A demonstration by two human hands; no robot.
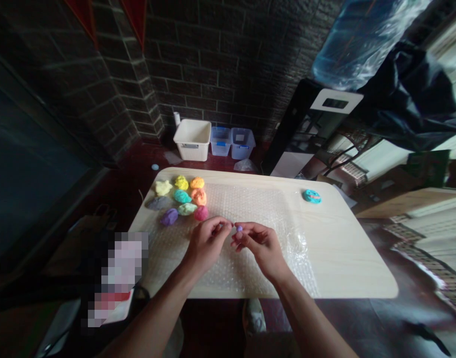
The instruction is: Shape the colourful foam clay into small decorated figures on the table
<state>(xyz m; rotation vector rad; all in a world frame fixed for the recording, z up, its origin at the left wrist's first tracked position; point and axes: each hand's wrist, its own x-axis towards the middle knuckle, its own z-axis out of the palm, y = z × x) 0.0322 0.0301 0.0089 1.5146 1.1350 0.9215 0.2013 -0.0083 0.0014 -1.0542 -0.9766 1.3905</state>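
Note:
My right hand (258,246) pinches a small purple ball of modelling clay (239,228) between thumb and fingertips, above the bubble wrap (246,199). Close by on the left, my left hand (212,239) has its thumb pressed against its curled fingers; whether anything small is between them I cannot make out. Beyond the left hand lie several soft clay lumps, among them a purple lump (169,217), a pink lump (201,213), a pale green lump (187,209), a teal lump (182,196) and a grey lump (159,203).
A flat turquoise clay piece with a coral stripe (312,196) rests on the right of the wooden table (347,238). Behind the table, a white basket (192,141) and two clear bins (243,144) stand on the floor. A water dispenser (306,124) rises at the back right.

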